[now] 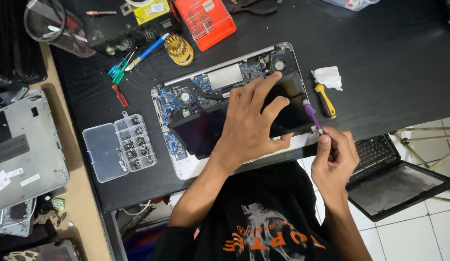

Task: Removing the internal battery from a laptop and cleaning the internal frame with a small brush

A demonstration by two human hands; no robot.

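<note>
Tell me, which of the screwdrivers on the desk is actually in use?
The purple-handled screwdriver, held in the right hand at the opened laptop; the yellow-handled one lies untouched beside it.

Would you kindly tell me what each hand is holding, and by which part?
The right hand grips a purple screwdriver by its lower handle end. The left hand holds nothing; it presses flat on the black battery.

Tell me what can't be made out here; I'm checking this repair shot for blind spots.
Head view only:
- Battery: its middle is hidden under the left hand.
- Purple screwdriver: handle end hidden in the right hand.
- Screws in the clear parts box: too small.
- Second laptop: partly behind the right hand.
</note>
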